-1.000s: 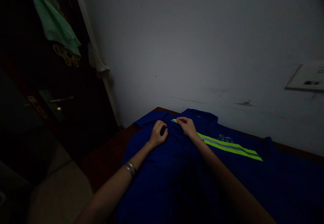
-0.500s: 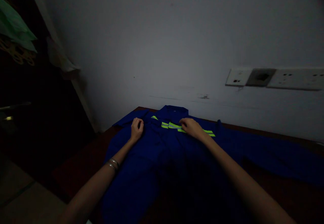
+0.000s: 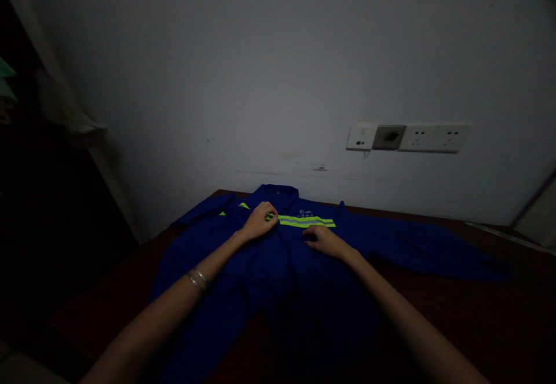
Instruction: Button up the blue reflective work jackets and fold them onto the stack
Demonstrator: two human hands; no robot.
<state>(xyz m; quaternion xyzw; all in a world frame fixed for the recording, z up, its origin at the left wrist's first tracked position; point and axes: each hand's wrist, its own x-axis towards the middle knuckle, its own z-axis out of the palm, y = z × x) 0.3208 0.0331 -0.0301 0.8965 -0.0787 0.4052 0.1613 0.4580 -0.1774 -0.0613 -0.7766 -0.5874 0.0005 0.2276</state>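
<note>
A blue work jacket (image 3: pixel 278 268) with yellow-green and silver reflective tape lies spread out, collar toward the wall. My left hand (image 3: pixel 259 220) is closed in a pinch on the jacket's front edge, beside the chest tape (image 3: pixel 306 222). Just below that tape, on the other chest side, my right hand (image 3: pixel 326 241) has its fingers curled on the cloth, thumb and fingertips close together. Small white lettering shows above the tape. Deep shadow hides the jacket's lower part.
The jacket rests on a dark reddish-brown tabletop (image 3: pixel 434 308) against a grey wall (image 3: pixel 278 83). Wall sockets and a switch plate (image 3: pixel 430 139) sit above it to the right. A pale cloth or bag (image 3: pixel 73 112) hangs by the dark area at left.
My left hand has moved right, from the jacket's side to its front edge by the tape. My right hand has come down off the tape. The view has turned right.
</note>
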